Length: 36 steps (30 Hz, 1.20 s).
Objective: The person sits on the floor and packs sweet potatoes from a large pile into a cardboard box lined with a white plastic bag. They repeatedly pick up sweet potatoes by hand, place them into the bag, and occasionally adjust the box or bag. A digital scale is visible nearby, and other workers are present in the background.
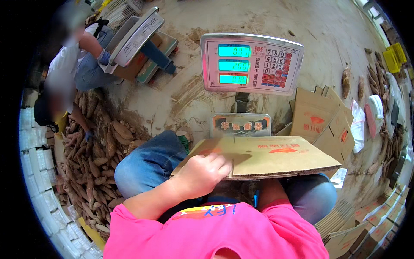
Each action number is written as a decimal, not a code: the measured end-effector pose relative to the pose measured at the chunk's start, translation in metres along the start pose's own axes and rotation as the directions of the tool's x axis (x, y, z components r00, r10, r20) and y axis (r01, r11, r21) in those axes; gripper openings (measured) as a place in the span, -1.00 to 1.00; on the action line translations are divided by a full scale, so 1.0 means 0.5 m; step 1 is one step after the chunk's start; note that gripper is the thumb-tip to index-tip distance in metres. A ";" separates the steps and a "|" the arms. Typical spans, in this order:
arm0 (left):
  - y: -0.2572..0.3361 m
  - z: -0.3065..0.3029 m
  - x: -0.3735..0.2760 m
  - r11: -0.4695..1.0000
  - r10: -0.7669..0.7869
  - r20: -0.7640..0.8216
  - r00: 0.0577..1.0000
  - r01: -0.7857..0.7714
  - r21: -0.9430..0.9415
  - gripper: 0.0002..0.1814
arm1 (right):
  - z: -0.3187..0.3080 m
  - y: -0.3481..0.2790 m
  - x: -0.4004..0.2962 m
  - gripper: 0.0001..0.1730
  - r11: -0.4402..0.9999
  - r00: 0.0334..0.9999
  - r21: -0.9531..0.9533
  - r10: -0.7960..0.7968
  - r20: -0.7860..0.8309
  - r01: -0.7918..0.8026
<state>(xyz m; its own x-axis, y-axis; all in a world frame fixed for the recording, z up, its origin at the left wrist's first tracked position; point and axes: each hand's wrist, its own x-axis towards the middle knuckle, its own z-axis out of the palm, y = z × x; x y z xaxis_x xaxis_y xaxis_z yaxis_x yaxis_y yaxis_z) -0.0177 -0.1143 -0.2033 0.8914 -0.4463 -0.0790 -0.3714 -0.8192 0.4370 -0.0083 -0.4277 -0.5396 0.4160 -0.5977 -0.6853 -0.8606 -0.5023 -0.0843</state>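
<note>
A flattened cardboard box with red print lies across my lap, in front of a digital platform scale with a lit display. My left hand is on the cardboard's left part, its fingers curled; whether it pinches an edge cannot be told. The cardboard hides my right hand; only that forearm shows, reaching under the near edge. Left of my knee lies a large heap of long brown tubers.
At the upper left a person in blue gloves reaches to the heap, beside another scale. Folded cartons stand right of the scale. More tubers, white bags and a yellow crate are farther right. Flat cardboard is stacked lower right.
</note>
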 end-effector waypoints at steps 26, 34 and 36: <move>0.037 0.028 -0.100 0.961 -0.261 -0.411 0.873 0.193 -0.200 -0.72 | -0.421 -0.266 -0.440 -0.10 0.040 0.677 0.925 -0.694 -0.246 0.377; 0.043 0.089 -0.148 0.955 -0.295 -0.359 0.885 0.261 -0.142 -0.75 | -0.407 -0.340 -0.471 -0.15 0.192 0.647 0.897 -0.753 -0.125 0.397; 0.046 0.114 -0.148 0.958 -0.284 -0.292 0.913 0.261 -0.117 -0.77 | -0.365 -0.355 -0.400 -0.34 0.305 0.659 0.826 -0.745 -0.103 0.474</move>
<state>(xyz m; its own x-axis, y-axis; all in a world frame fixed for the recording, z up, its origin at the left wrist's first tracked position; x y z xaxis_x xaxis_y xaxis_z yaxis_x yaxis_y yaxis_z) -0.1069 -0.1207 -0.2387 0.9954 -0.0694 0.0656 -0.0930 -0.8594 0.5028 0.1149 -0.3330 -0.2558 0.9456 -0.0834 -0.3144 -0.3082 0.0792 -0.9480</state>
